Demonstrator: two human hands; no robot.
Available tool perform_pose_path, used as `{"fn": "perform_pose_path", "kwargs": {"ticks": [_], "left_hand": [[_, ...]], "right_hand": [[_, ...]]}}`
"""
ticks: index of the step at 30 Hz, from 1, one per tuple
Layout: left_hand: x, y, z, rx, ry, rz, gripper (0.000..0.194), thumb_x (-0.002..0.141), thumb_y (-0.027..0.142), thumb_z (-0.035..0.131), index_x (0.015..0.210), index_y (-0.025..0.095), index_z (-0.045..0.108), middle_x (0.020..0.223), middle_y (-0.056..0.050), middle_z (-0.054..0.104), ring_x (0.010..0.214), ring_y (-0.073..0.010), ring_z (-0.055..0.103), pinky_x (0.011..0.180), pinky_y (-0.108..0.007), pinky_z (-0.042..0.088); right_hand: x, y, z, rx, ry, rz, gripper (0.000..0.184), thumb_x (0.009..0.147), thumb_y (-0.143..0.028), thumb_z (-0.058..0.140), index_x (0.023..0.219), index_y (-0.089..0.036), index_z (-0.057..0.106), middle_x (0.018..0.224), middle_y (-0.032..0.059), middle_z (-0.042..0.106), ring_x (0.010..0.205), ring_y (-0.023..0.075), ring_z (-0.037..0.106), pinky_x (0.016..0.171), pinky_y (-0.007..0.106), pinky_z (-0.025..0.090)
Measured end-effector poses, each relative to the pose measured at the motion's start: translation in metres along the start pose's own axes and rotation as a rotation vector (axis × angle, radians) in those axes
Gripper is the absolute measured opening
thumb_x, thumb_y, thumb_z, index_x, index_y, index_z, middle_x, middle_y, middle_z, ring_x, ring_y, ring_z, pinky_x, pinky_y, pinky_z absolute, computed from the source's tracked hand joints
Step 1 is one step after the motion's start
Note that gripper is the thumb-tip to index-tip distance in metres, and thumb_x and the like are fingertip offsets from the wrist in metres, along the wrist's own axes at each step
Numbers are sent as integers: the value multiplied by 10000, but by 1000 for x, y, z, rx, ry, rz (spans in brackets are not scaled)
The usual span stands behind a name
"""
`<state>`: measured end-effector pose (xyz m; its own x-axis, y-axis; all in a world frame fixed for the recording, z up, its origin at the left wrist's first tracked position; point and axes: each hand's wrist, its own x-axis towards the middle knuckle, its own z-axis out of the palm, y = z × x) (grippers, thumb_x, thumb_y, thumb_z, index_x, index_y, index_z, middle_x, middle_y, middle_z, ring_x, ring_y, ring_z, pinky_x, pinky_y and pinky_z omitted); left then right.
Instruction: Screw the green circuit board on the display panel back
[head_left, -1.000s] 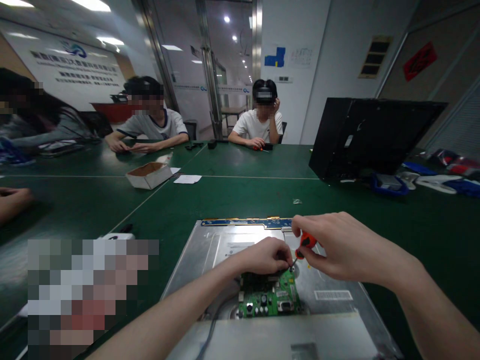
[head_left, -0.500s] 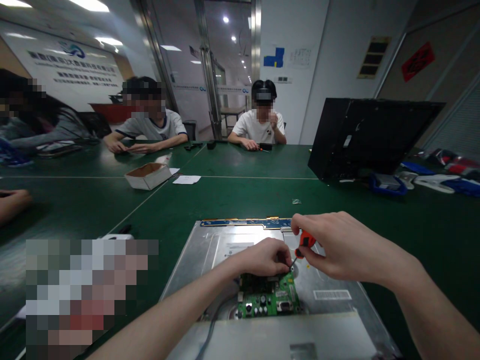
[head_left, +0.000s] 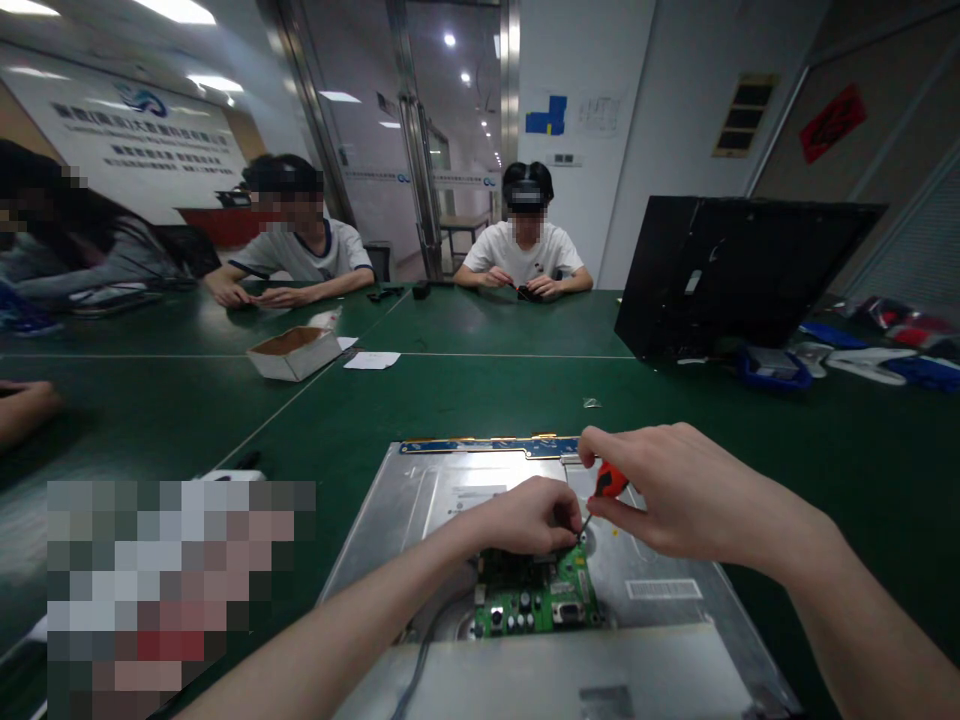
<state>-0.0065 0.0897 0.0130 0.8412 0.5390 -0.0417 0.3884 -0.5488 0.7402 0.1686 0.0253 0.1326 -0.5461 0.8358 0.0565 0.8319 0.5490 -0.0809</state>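
My right hand (head_left: 675, 490) grips the red and black handle of a screwdriver (head_left: 610, 482). Its thin shaft slants down to the upper right corner of a green circuit board (head_left: 536, 608). Beside the tip, my left hand (head_left: 534, 515) has its fingers pinched together over the board's upper edge; what they hold, if anything, is hidden. The board lies on the silver metal back of a display panel (head_left: 652, 635), and a grey cable (head_left: 424, 660) runs along its left side.
A black monitor (head_left: 739, 270) stands at the right on the green table (head_left: 480, 390). An open white box (head_left: 296, 355) and paper (head_left: 373, 360) lie further left. Co-workers sit across the table, one handling a small dark object. A blurred-out patch covers the lower left.
The screwdriver handle has turned slightly between the fingers of my right hand, while its tip stays in place. My left hand holds still. The co-worker opposite has lowered a hand to the table.
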Motion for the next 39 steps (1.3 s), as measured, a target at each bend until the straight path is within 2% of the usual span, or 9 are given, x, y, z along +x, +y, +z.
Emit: {"fn": "perform_pose_path", "kwargs": {"ticks": [3,6,9,12,16,26,33,39], "left_hand": [[0,0,0,12,0,5,116,721,66,642,795,154,637,770,-1,643,695,-152,576,631,-229,429],[-1,0,1,16,1,5,122,725,68,637,815,150,641,780,-9,653,703,-157,588,639,-233,436],[-1,0,1,26,12,1,137,721,72,639,839,143,639,758,-10,649,683,-160,582,617,-236,430],[-1,0,1,38,7,14,138,725,73,636,845,142,638,753,-7,641,674,-157,575,606,-234,424],[0,0,0,55,-13,55,128,736,58,625,829,145,636,771,-7,632,690,-152,575,622,-228,425],[3,-2,-3,124,-29,140,123,774,68,643,856,160,629,850,-22,640,795,-178,585,700,-256,426],[5,-4,-2,134,-46,156,144,771,39,644,848,158,618,828,-11,635,760,-162,585,683,-246,428],[4,-5,-3,134,-37,149,106,802,80,648,850,166,609,852,-12,629,781,-161,582,691,-245,431]], "right_hand": [[1,0,0,-35,-13,12,111,877,-334,569,953,-258,541,761,-27,682,664,195,623,523,272,275],[0,0,-1,-56,-6,14,65,873,-279,556,922,-245,530,730,-26,666,629,183,603,512,270,258],[-1,0,0,-10,19,-9,115,829,-235,576,919,-235,505,770,-28,661,629,171,588,510,270,264],[-1,1,1,10,43,-17,159,830,-274,594,953,-240,499,800,-29,663,649,178,596,515,270,273],[1,3,2,-37,29,8,119,871,-328,583,913,-248,506,764,-31,668,657,193,610,513,269,262],[3,2,1,-11,15,-8,73,847,-205,569,894,-230,519,827,-13,667,683,163,607,539,262,288],[4,1,1,-37,25,24,87,845,-231,587,865,-237,502,787,-26,680,661,179,609,521,264,257],[1,3,1,-50,48,23,85,841,-232,585,884,-245,514,761,-36,667,629,169,588,508,263,259]]}}
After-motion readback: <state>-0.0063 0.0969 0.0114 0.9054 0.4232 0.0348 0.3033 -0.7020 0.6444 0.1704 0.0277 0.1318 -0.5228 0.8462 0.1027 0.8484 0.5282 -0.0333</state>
